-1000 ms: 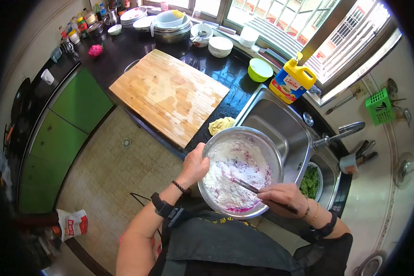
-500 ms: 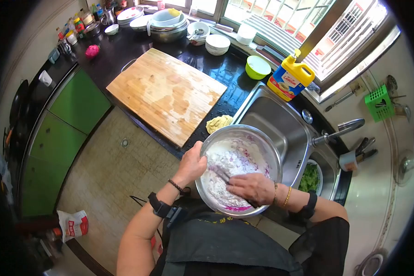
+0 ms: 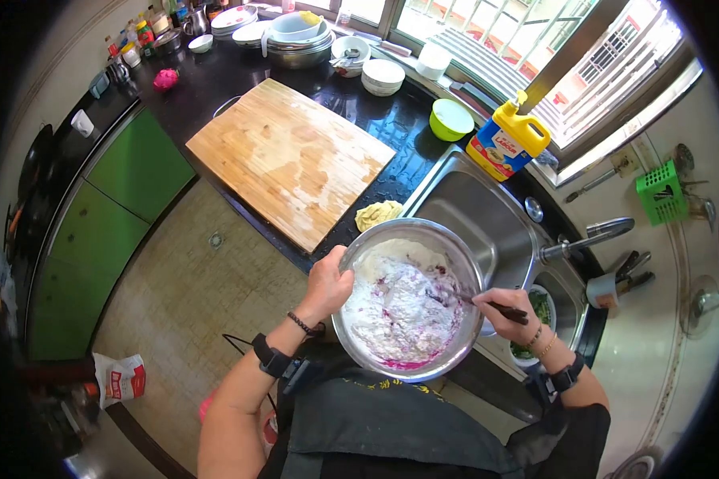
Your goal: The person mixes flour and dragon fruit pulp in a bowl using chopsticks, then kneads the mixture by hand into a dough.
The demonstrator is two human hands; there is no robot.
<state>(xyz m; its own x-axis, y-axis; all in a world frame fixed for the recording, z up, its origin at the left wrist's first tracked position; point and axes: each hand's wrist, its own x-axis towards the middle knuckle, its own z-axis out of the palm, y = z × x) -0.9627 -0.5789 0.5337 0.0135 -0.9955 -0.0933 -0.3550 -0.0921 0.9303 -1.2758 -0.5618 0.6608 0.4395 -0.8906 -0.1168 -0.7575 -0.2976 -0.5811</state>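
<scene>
At eight o'clock from the sink (image 3: 483, 207), the left hand (image 3: 327, 286) clasps the metal bowl (image 3: 466, 262) by its rim, fingers closed at nine; at three, the right hand (image 3: 508, 324) holds dark-handled chopsticks (image 3: 518, 315) in its fingers, tips in white-and-pink mixture (image 3: 399, 311). Toward eleven, yellow dough (image 3: 377, 215) sits on the bench (image 3: 208, 80).

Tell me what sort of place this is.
A kitchen, probably a home one: a steel sink with a tap, a wooden cutting board on the dark counter, and stacked bowls and pans by the window.
</scene>
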